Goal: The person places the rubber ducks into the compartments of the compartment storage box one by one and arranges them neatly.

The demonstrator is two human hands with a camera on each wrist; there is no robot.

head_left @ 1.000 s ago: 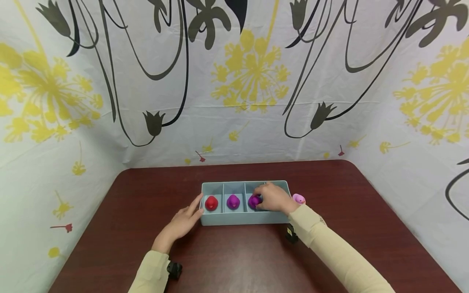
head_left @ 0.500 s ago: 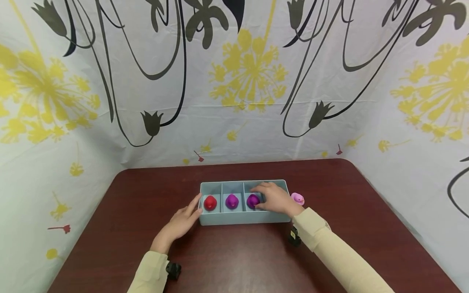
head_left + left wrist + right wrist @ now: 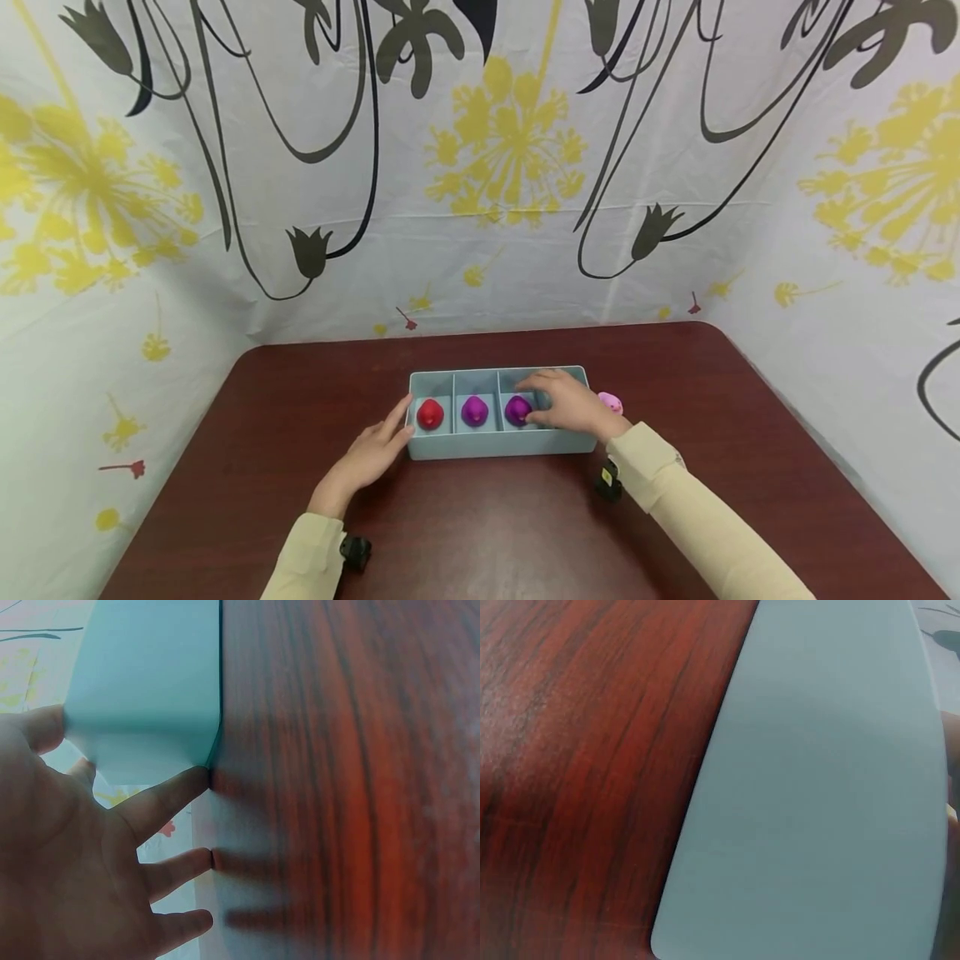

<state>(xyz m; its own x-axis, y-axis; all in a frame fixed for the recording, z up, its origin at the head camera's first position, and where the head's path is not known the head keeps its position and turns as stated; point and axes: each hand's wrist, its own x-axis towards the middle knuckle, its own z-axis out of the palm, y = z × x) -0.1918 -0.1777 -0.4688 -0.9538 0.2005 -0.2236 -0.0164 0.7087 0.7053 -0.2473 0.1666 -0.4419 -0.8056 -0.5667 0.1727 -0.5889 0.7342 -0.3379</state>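
A long pale blue-grey divided box (image 3: 487,447) stands on the table. Its left compartment holds a red toy duck (image 3: 431,415), and the two beside it each hold a purple one: the left purple toy duck (image 3: 475,411) and the right purple toy duck (image 3: 518,410). My left hand (image 3: 369,456) touches the box's left end with spread, straight fingers (image 3: 169,802). Over the box's right part hovers my right hand (image 3: 566,403), thumb and fingers parted beside the right purple duck. This hand hides the rightmost part of the box. In the right wrist view, the box's front wall (image 3: 817,787) covers most of the hand.
Just past the box's right end sits a pink toy duck (image 3: 611,402), partly behind the right wrist. The dark red-brown wooden table (image 3: 480,525) has rounded back corners. A white patterned cloth (image 3: 510,292) hangs behind it and along both sides.
My right hand has let go of the right purple duck, its fingers spreading and shifting slightly right. The duck stays in its compartment. My left hand keeps its place at the box.
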